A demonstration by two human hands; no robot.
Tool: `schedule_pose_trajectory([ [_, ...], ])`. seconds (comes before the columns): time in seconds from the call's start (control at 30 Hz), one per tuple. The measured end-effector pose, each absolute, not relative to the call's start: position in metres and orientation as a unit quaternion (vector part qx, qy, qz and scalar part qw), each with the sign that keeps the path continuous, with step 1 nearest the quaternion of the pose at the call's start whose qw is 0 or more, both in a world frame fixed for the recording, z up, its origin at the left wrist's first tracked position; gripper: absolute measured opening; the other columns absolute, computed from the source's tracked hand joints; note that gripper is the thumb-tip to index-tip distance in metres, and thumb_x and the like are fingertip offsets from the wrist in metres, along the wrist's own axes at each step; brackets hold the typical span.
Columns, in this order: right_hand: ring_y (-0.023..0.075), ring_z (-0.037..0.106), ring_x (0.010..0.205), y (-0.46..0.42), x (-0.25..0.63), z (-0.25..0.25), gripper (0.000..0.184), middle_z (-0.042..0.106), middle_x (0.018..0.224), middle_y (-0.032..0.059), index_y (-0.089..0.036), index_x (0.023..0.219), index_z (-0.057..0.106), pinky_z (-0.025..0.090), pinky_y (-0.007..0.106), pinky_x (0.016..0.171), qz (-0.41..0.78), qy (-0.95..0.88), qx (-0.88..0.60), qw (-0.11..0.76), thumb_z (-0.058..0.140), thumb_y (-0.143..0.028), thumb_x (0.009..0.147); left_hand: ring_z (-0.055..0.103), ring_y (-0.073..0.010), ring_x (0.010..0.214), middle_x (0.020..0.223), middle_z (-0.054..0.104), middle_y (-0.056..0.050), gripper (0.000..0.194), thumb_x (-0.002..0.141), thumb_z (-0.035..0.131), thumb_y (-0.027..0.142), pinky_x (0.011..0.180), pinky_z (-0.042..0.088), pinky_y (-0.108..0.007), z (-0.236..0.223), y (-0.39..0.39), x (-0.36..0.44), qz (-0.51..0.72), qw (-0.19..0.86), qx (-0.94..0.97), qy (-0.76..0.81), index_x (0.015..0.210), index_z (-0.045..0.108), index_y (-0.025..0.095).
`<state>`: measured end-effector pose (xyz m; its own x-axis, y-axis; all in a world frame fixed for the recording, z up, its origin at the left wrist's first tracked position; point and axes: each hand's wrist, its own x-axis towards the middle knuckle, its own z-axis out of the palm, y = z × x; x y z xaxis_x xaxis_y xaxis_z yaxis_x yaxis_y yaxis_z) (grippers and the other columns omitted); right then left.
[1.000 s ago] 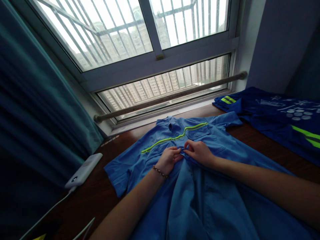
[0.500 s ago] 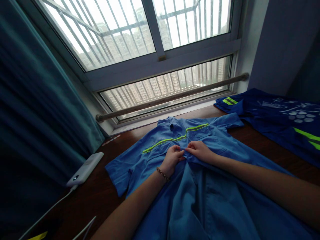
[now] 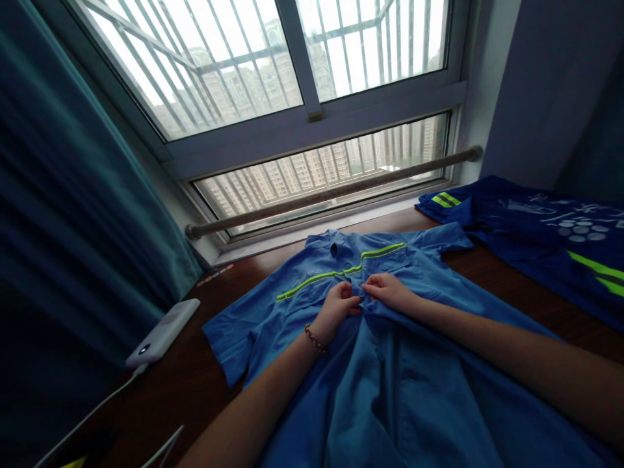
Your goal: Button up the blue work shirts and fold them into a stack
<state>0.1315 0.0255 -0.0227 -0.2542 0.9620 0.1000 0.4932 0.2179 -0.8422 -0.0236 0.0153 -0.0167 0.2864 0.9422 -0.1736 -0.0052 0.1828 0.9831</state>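
A blue short-sleeved work shirt (image 3: pixel 263 325) with a yellow-green reflective stripe across its chest lies spread out, collar toward the window. At the middle of its front, just below the stripe, my left hand (image 3: pixel 336 309) pinches the cloth of the placket. My right hand (image 3: pixel 390 292) grips the other side of the front close by, thumb and fingers pressed together. Only a small gap parts the fingertips of the two hands. Whatever button lies between them is too small to make out. Below the hands, the shirt's lower part falls in loose folds toward me.
A darker blue garment (image 3: pixel 511 227) with reflective bands and white print lies at the right. On the left, a white power bank (image 3: pixel 163 331) with a cable rests on the brown wooden surface (image 3: pixel 195 364) beside a teal curtain (image 3: pixel 88 162). A rail (image 3: pixel 331 193) crosses the window.
My right fingertips have drawn slightly away from the left ones, and both hands keep their hold on the shirt front. The view has shifted very slightly.
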Motion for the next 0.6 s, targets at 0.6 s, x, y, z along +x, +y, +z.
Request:
schedule_pose_trajectory([
  [0.6,0.0244,0.056,0.081,-0.004,0.129,0.0,0.021,0.06,0.088,0.0143,-0.01,0.087,0.058,0.04,0.033,0.07,0.066,-0.829,-0.549,0.083,0.041,-0.02,0.078,0.054,-0.0102,0.054,0.064,0.057,0.001,0.013,0.059,0.056,0.015,0.048,0.043,-0.02,-0.038,0.079,-0.065,0.496,0.405,0.567,0.519,0.072,0.051,0.014],
])
